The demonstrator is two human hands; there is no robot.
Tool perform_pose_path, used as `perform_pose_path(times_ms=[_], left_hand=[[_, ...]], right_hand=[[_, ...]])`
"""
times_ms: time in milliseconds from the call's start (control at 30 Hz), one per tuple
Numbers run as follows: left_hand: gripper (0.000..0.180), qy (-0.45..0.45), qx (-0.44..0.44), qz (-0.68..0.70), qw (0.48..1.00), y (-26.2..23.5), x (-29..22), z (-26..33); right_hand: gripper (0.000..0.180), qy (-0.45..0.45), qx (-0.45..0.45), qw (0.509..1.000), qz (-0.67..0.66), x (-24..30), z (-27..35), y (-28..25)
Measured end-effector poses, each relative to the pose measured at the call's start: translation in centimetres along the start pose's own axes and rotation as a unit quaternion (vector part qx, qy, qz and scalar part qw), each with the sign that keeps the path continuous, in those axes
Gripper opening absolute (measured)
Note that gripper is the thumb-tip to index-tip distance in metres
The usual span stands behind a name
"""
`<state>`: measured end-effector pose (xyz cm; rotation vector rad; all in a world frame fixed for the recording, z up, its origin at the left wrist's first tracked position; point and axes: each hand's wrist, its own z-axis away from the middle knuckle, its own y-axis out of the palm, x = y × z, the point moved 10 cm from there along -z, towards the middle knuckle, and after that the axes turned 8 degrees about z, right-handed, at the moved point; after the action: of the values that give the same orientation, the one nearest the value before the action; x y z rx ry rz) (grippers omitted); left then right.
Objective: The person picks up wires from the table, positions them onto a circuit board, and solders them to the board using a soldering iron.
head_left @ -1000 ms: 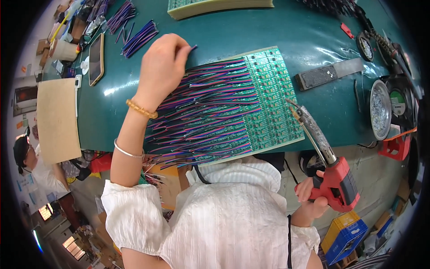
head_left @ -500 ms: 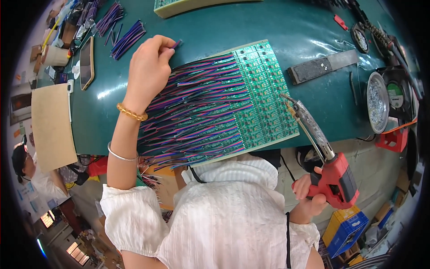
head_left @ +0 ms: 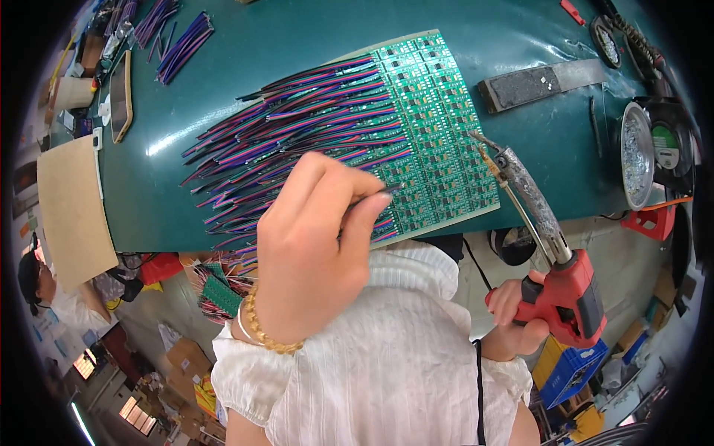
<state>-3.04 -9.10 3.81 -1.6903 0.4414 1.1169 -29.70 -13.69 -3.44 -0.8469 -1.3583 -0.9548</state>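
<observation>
My left hand (head_left: pixel 316 241) is raised over the near edge of the table, fingers pinched on a thin dark wire end near the board's lower left. The green circuit board panel (head_left: pixel 431 126) lies on the teal table (head_left: pixel 297 44), with rows of multicoloured ribbon wires (head_left: pixel 290 126) fanning out to its left. My right hand (head_left: pixel 513 312) grips a red soldering gun (head_left: pixel 565 290). Its long metal tip reaches up to the board's right edge.
A grey metal block (head_left: pixel 535 80) lies right of the board. A round tin (head_left: pixel 638 152) and a solder spool (head_left: pixel 673 149) sit at the far right. Loose wire bundles (head_left: pixel 182 44) and a phone (head_left: pixel 121 95) lie at the upper left. A brown board (head_left: pixel 71 208) hangs off the left edge.
My left hand came back from the far wire bundles to the board's near edge, now pinching a wire. The soldering gun stayed at the board's right side.
</observation>
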Motion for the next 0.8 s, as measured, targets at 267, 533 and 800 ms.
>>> perform_pose_path(times_ms=[267, 533, 800], left_hand=[[0.009, 0.033, -0.061, -0.056, 0.996, 1.7, 0.6, -1.2], [0.009, 0.04, -0.035, -0.071, 0.996, 2.5, 1.0, -1.7], [0.012, 0.036, -0.038, -0.093, 0.994, 2.8, 0.8, -2.2]], right_hand=[[0.09, 0.004, -0.026, 1.0, -0.011, -0.1, 0.0, -0.5], [0.092, -0.013, 0.007, 0.999, -0.039, -0.5, 0.6, -0.7], [0.096, 0.005, 0.126, 0.992, 0.002, -2.0, 2.0, -1.6]])
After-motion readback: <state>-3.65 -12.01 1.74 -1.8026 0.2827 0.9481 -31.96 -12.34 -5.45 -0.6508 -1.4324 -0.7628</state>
